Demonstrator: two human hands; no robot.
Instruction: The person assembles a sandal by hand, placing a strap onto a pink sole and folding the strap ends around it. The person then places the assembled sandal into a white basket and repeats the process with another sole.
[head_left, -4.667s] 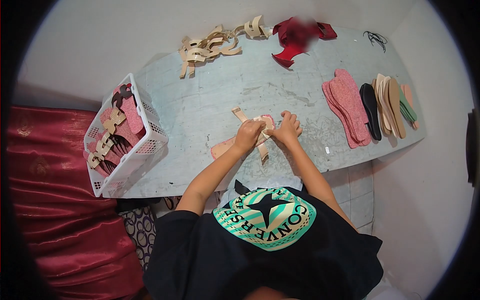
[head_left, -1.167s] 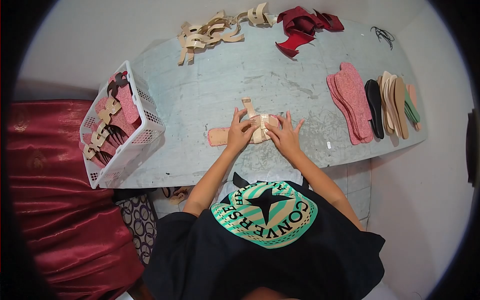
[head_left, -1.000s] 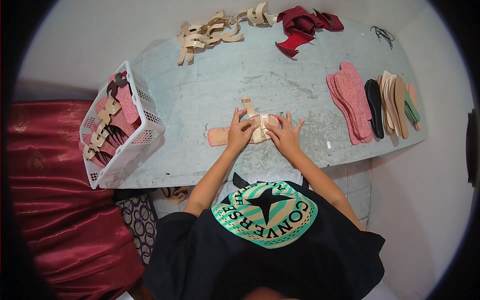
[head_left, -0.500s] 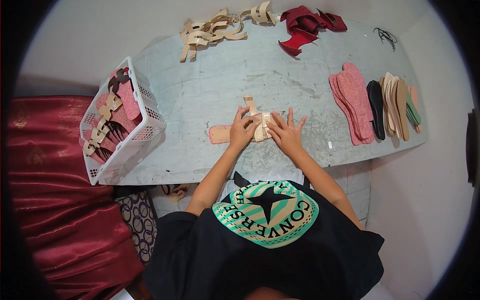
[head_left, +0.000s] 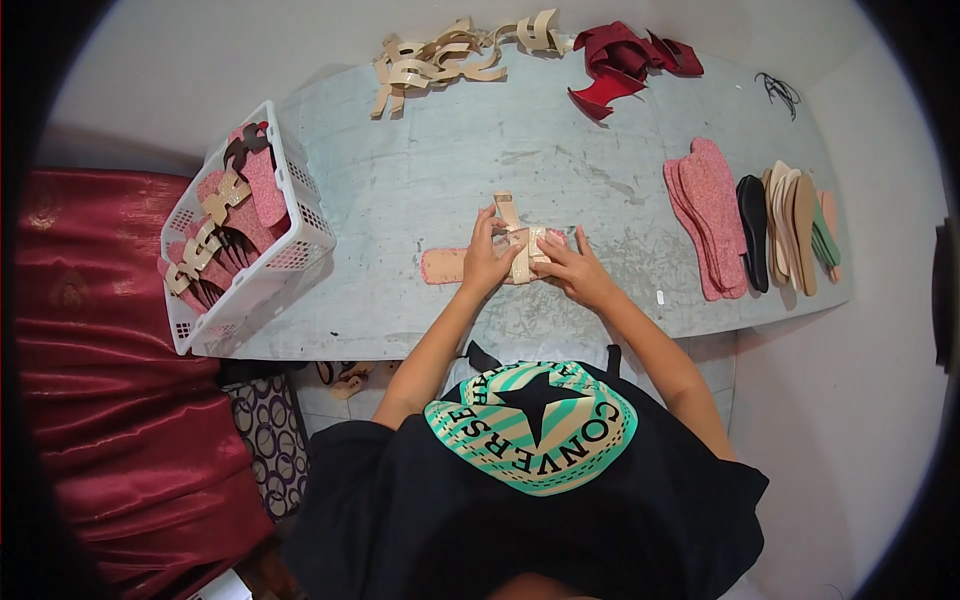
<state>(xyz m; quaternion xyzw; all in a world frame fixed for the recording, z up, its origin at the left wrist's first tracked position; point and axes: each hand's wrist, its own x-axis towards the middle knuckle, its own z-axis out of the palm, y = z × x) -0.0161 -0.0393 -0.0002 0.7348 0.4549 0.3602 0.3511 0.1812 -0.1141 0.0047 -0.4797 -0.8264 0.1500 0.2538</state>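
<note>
In front of me a sandal (head_left: 442, 266) lies flat on the table, its beige top edged in pink. Across its middle run beige straps (head_left: 522, 262), and one loose strap end (head_left: 505, 205) sticks out past the far edge. My left hand (head_left: 485, 255) grips the sandal beside the straps, thumb and fingers bent around its sides. With fingers drawn together, my right hand (head_left: 578, 272) holds the other end and presses on the strap. The pink patch near my right fingertips is partly covered by them.
At the left stands a white basket (head_left: 308, 238) of pink soles with straps. Beige strap pieces (head_left: 425, 68) and dark red pieces (head_left: 615, 65) lie along the far edge. Stacked pink soles (head_left: 705, 220), a black sole (head_left: 752, 232) and tan soles (head_left: 797, 230) are to the right.
My right hand's spread fingers have drawn in and closed down onto the sandal's right end. My left hand stays at nearly the same place. The view has shifted slightly.
</note>
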